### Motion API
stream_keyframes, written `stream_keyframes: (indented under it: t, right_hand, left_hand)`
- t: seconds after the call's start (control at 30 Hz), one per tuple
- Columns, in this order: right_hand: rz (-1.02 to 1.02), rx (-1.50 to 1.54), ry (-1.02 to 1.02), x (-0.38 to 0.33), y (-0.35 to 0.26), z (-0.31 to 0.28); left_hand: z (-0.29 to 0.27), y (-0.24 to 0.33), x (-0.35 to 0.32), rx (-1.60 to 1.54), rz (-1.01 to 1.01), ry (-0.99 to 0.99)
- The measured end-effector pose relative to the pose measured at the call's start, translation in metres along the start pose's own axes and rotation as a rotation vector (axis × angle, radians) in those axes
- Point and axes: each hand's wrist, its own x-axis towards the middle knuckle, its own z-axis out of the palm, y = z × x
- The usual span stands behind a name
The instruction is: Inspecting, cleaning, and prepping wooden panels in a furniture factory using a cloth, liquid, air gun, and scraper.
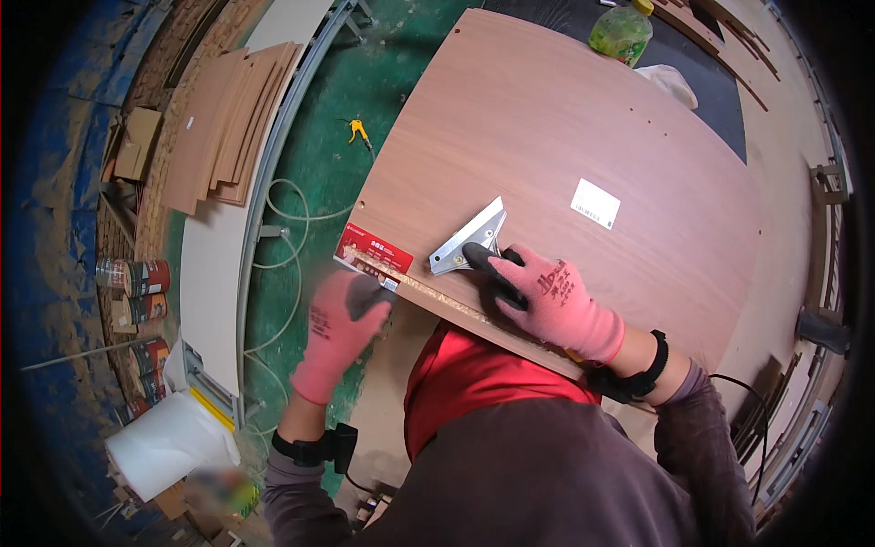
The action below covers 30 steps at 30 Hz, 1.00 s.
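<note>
A wide wood-grain panel (547,137) lies in front of me, its raw chipboard edge (437,296) toward my body. My right hand (551,296), in a pink glove with dark fingertips, is closed around a metal scraper (469,239). The scraper's broad blade rests over the panel face. At the near left corner is a red and white label (375,251), reaching down over the edge. Just below it is my left hand (342,319), gloved the same way, its fingers curled in. Whether those fingers hold anything is hidden. A white sticker (596,203) is on the panel.
Beyond the panel are a green bottle with a yellow cap (622,35) and a white cloth (670,87). On the green floor lie a yellow air gun (358,132) and its looping hose (296,264). Stacked boards (228,128), cans (146,278) and a white bucket (169,447) stand left.
</note>
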Motion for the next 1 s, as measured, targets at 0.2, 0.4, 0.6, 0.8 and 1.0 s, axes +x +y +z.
stream_keyframes:
  t: [0.2, 0.4, 0.6, 0.8, 1.0]
  right_hand:
    - [-0.003, -0.008, 0.004, 0.000, 0.001, -0.001]
    - [0.010, -0.026, -0.012, -0.001, 0.000, -0.001]
    - [0.009, -0.010, -0.019, 0.000, 0.001, -0.001]
    - [0.006, 0.023, -0.015, 0.000, 0.002, -0.002]
    - [0.004, 0.030, -0.007, -0.001, 0.004, -0.001]
  left_hand:
    - [0.021, 0.011, 0.008, 0.308, 0.177, 0.088]
    - [0.016, 0.014, 0.014, 0.359, 0.155, -0.024]
    - [0.015, 0.024, 0.021, 0.368, 0.052, -0.057]
    - [0.013, 0.024, 0.022, 0.150, -0.026, -0.076]
    - [0.032, 0.023, 0.012, 0.266, 0.172, 0.133]
